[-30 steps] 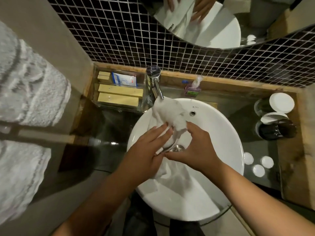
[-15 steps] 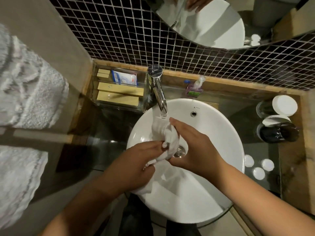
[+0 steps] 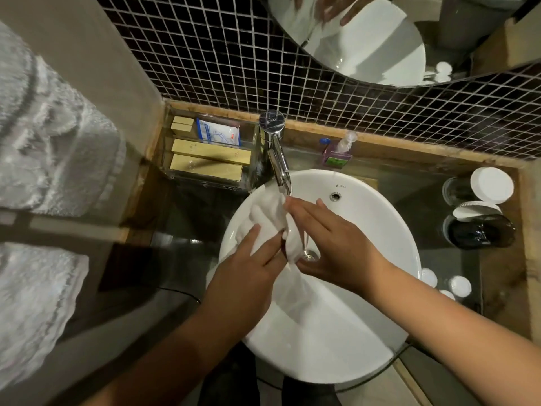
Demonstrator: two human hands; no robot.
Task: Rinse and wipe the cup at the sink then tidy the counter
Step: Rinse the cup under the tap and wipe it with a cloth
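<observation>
White cloth [image 3: 270,218] lies bunched between both hands over the round basin [image 3: 380,230], just under the spout of the chrome tap [image 3: 276,153]. The left hand [image 3: 248,268] reaches in from below, fingers stretched flat along the cloth's lower side and pressed against it. The right hand [image 3: 336,244] comes across from the right, fingers straight and together, laid over the cloth's upper edge, with the thumb tucked beneath near the drain [image 3: 307,254]; so the cloth is squeezed between two flattened hands rather than gripped in a fist. The rest of the cloth trails down the bowl toward the person.

Two dark cups [image 3: 480,230] stand on the worktop [image 3: 439,194] well to the right of the basin, each beside or under a white lid (which lid sits on which cup is hard to tell). Small white discs [image 3: 459,285] lie near the basin's right rim. Left of the tap, a clear tray [image 3: 210,153] holds tan boxes and a white sachet. A small purple pump bottle [image 3: 336,155] stands behind the basin against the tiled wall [image 3: 205,54]. Folded towels [image 3: 52,159] fill the far left.
</observation>
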